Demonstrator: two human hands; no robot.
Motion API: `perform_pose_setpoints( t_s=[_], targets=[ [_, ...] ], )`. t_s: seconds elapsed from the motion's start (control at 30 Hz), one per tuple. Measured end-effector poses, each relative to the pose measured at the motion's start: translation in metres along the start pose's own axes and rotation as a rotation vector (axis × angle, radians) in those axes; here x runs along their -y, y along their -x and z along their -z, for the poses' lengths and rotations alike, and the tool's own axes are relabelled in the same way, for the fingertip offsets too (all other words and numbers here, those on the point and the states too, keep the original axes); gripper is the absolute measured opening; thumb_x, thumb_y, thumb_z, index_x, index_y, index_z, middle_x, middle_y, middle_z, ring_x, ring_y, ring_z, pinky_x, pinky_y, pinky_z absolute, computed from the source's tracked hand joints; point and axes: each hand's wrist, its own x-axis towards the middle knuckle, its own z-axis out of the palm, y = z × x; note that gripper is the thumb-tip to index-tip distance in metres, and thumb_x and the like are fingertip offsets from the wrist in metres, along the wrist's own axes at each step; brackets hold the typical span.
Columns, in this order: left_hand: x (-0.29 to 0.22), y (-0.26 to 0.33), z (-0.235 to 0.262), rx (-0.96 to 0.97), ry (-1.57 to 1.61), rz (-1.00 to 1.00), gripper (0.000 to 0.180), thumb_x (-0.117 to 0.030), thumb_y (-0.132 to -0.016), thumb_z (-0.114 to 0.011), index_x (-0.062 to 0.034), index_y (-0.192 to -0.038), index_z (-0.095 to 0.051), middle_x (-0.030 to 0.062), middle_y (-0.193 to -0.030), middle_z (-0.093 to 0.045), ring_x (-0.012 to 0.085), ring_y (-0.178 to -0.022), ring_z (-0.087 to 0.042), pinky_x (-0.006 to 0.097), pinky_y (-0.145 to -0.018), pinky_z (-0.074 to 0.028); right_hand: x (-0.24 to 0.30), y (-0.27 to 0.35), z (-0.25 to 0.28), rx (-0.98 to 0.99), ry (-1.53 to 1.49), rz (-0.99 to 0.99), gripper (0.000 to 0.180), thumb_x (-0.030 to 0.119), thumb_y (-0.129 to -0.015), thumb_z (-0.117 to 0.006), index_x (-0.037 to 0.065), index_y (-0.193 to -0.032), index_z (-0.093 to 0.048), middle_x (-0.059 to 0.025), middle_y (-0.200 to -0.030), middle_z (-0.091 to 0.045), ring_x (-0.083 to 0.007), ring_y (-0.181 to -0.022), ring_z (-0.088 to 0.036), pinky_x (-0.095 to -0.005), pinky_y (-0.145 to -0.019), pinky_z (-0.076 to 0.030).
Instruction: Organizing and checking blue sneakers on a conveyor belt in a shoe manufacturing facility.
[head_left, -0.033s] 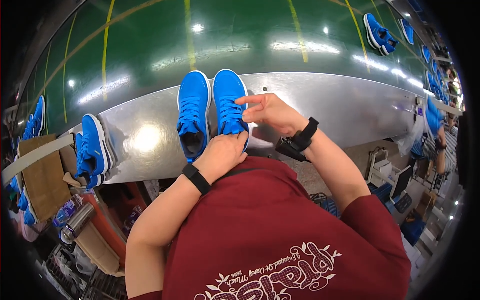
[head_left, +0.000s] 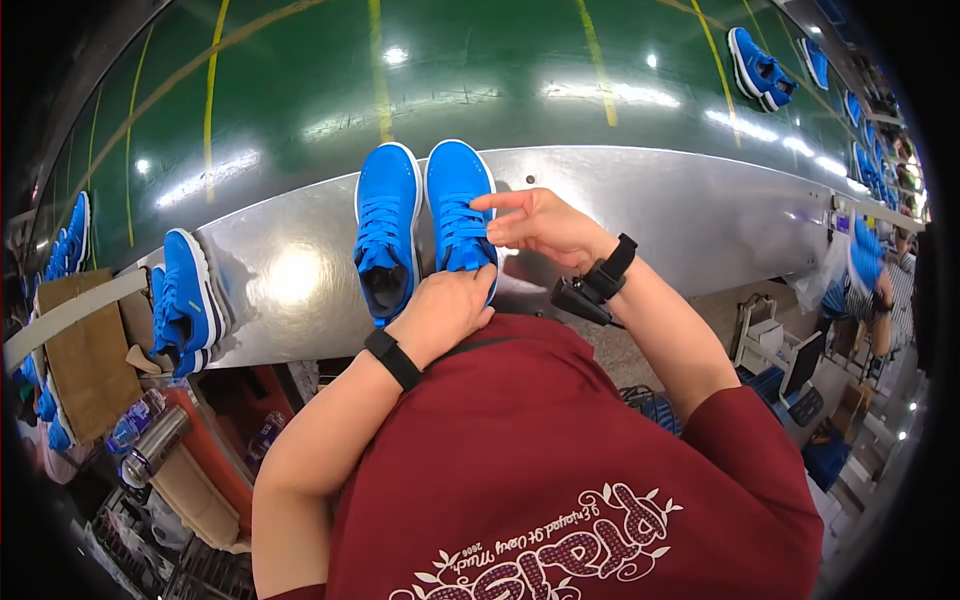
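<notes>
Two blue sneakers with white soles stand side by side in front of me, toes away from me: the left sneaker (head_left: 383, 230) and the right sneaker (head_left: 458, 180). My left hand (head_left: 447, 312) grips the heel end of the right sneaker, covering much of its opening; its fingertips are partly hidden at the collar. Over the right edge of the same sneaker's laces (head_left: 460, 222), my right hand (head_left: 545, 228) has its index finger stretched out and the thumb apart from it. The fingertips are at the laces, with nothing visibly pinched between them.
The sneakers rest on a metal ledge (head_left: 650, 200) along a green belt (head_left: 480, 60) with yellow lines. Another blue pair (head_left: 185, 300) sits at the ledge's left end, near a brown cardboard piece (head_left: 88, 350). More sneakers (head_left: 760, 70) lie far right, where a co-worker's arm (head_left: 882, 300) shows.
My hands and the two sneakers are practically unchanged. At the far right, the co-worker's hand and the blue sneaker by it have shifted slightly.
</notes>
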Motion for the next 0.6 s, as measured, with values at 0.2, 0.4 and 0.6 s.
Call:
perform_pose_setpoints(
  t_s=[0.2, 0.4, 0.6],
  targets=[
    [0.002, -0.001, 0.000, 0.015, 0.090, -0.022, 0.038, -0.023, -0.079, -0.068, 0.0006, -0.101, -0.048, 0.0168, -0.076, -0.062, 0.0326, -0.073, -0.063, 0.040, -0.068, -0.049, 0.001, 0.003, 0.010, 0.057, -0.250, -0.048, 0.045, 0.006, -0.083, -0.069, 0.000, -0.125, -0.054, -0.0065, -0.096, -0.068, -0.0105, -0.084, -0.063, -0.0244, -0.076, -0.050],
    [-0.005, -0.006, 0.003, 0.062, 0.209, 0.045, 0.038, -0.022, -0.083, -0.065, 0.0042, -0.104, -0.047, 0.0245, -0.088, -0.061, 0.0387, -0.084, -0.061, 0.043, -0.075, -0.049, -0.002, 0.025, 0.017, -0.141, 0.431, 0.211, 0.067, 0.005, -0.079, -0.063, 0.007, -0.141, -0.039, -0.0146, -0.128, -0.055, -0.0175, -0.110, -0.055, -0.0313, -0.099, -0.041],
    [-0.025, -0.015, 0.005, 0.168, 0.309, 0.061, 0.035, -0.018, -0.082, -0.065, 0.0063, -0.103, -0.050, 0.0258, -0.093, -0.060, 0.0401, -0.089, -0.060, 0.044, -0.079, -0.048, -0.027, 0.039, -0.001, -0.024, 0.540, 0.232, 0.089, 0.006, -0.070, -0.063, 0.002, -0.148, -0.018, -0.0214, -0.140, -0.042, -0.0259, -0.130, -0.041, -0.0333, -0.106, -0.032]
  ],
)
